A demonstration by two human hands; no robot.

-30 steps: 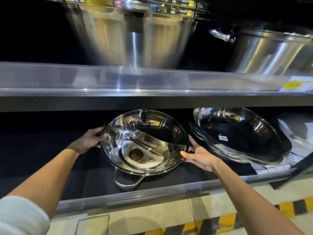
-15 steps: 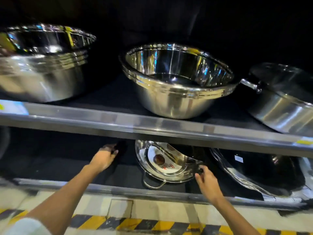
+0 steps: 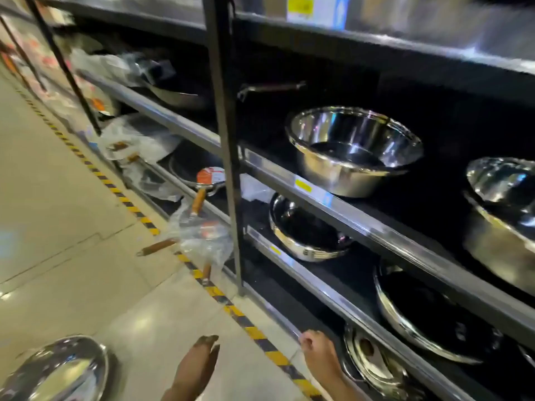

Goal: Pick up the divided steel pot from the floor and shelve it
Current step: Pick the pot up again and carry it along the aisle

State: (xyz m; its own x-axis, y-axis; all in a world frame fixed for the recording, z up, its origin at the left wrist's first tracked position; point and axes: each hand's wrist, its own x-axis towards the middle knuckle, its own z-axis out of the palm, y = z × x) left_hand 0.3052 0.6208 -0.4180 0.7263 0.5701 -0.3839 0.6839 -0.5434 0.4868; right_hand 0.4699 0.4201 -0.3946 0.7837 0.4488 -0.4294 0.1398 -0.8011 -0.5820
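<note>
The divided steel pot (image 3: 373, 363) lies tilted on the black bottom shelf at the lower right, with a paper label showing inside it. My right hand (image 3: 317, 353) is just left of the pot, at the shelf's front rail (image 3: 278, 316). Its fingers are curled and nothing shows in them. My left hand (image 3: 202, 363) hangs over the floor at the bottom centre, fingers straight and holding nothing. Neither hand touches the pot.
Another shiny steel vessel (image 3: 58, 371) sits on the floor at the lower left. Steel bowls (image 3: 353, 151) and dark pans (image 3: 307, 230) fill the shelves. Plastic-wrapped pans with wooden handles (image 3: 157, 246) jut over the yellow-black floor tape (image 3: 136, 211). A black upright post (image 3: 228, 140) stands mid-frame.
Both hands have let go of the divided pot and drawn back from the shelf. My view has swung left and pulled away, and now shows the aisle floor.
</note>
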